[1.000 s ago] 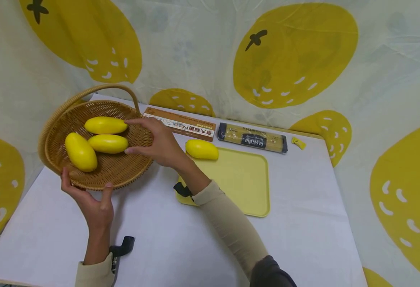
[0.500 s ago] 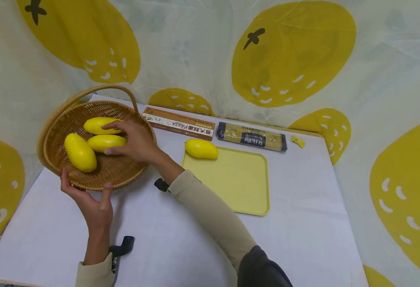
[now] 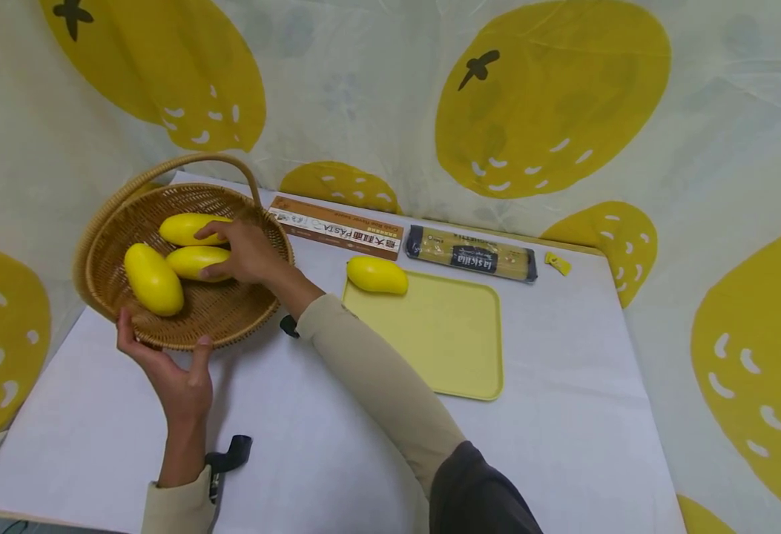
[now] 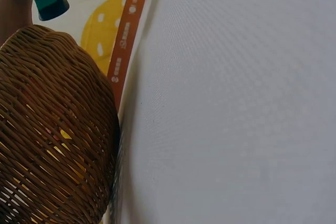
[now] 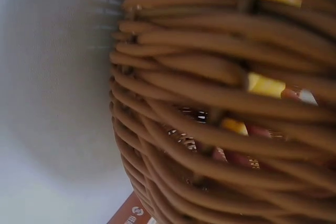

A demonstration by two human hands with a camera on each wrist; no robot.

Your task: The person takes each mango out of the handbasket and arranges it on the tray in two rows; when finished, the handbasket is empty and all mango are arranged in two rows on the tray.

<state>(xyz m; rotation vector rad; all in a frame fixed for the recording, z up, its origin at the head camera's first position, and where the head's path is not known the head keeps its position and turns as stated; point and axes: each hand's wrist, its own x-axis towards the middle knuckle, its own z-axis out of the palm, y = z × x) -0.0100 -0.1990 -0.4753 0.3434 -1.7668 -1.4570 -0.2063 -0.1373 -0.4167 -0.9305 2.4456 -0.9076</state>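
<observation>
A wicker basket (image 3: 230, 319) with a tall handle stands tipped toward me at the left of the head view. My left hand (image 3: 179, 382) grips its near rim, the thumb at the edge. Inside lie three yellow mangoes: a front left mango (image 3: 153, 279), a back mango (image 3: 183, 228) and a middle mango (image 3: 190, 261). My right hand (image 3: 250, 252) reaches over the basket's right side and grips the right end of the middle mango, its fingers overlapping the back one. Both wrist views show mostly the woven outside of the basket, the left wrist's wickerwork (image 4: 52, 129) and the right wrist's wickerwork (image 5: 220, 93).
A pale yellow tray (image 3: 443, 334) lies right of the basket, with another mango (image 3: 378, 275) at its back left corner. Behind are a brown and white pasta box (image 3: 337, 226) and a spaghetti packet (image 3: 470, 254). A small yellow wrapper (image 3: 557, 263) lies farther right, before a printed curtain.
My right hand has moved left and deeper into the basket, from beside the mangoes' right ends onto the middle one. The left hand and the basket have stayed put.
</observation>
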